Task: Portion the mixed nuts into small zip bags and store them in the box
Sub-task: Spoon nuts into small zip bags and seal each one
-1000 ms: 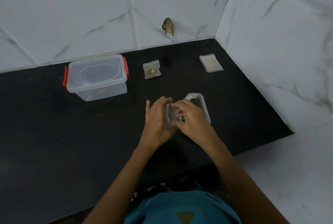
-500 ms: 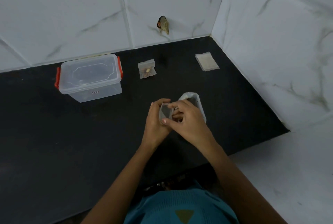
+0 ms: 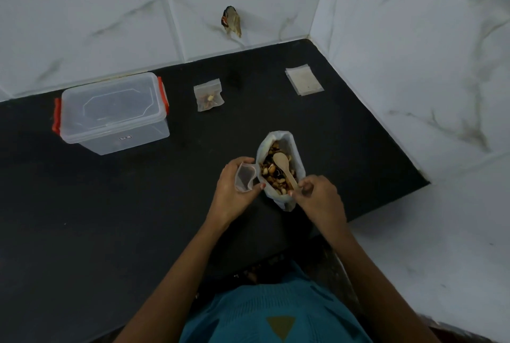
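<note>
L hand (image 3: 234, 190) cupping zip bag (image 3: 244, 177), R hand (image 3: 317, 196) pinching spoon (image 3: 284, 167)

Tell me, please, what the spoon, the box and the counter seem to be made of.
Spoon: pale tan, matte, so likely wood or bamboo. Box: clear glossy plastic, see-through walls; orange clips look plastic too. Counter: black, dull sheen, possibly stone; the look leaves it open.

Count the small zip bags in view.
3, at least: one open empty bag held by the left hand, one filled bag lying right of the box, and a flat stack at the counter's far right, which may hide more.
</note>
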### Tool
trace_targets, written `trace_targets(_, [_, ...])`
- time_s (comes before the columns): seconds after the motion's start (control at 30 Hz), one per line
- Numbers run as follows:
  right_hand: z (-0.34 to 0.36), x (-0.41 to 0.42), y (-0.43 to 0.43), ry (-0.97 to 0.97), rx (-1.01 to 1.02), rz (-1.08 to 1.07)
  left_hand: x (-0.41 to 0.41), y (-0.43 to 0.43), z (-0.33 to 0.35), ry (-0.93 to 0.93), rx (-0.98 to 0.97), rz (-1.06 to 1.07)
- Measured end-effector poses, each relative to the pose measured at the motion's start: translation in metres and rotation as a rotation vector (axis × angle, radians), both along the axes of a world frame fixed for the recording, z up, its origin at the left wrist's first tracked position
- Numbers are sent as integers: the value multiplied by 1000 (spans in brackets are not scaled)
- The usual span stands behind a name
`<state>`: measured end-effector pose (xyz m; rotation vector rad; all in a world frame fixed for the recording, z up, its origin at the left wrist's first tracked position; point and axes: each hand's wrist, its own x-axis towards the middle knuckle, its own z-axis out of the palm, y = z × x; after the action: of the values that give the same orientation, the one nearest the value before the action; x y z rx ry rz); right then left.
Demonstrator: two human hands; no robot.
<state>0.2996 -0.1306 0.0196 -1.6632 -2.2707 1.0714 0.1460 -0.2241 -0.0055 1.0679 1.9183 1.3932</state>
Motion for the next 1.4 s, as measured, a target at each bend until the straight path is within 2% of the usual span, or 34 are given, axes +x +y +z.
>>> trace_targets(0.13, [-5,-4,0,74,-31,-63,1,1,-10,-27,-30,-18])
trace_targets(0.33, [4,-7,17,278,71,-145,1,3,-16,-97,-89,-66])
trace_targets(0.5, [3,-26,22,562,-228,-303,3,4,-20,-159,-112,-96])
trace_targets(0.6, [-3,-36,23,602,-246,-377,4,4,-20,-176,-133,-122])
trace_targets(0.67, [-3,-36,24,593,-192,-386,4,5,-20,-185,-149,-124])
trace_targets(0.83, [0,-17,26,520,37,-227,5,4,-20,-202,-173,-119])
trace_targets(1.0, [-7,-10,18,471,155,-106,6,5,-19,-199,-179,-131])
trace_targets(1.4, [-12,-20,4,489,200,-1,8,7,-21,-276,-143,-131])
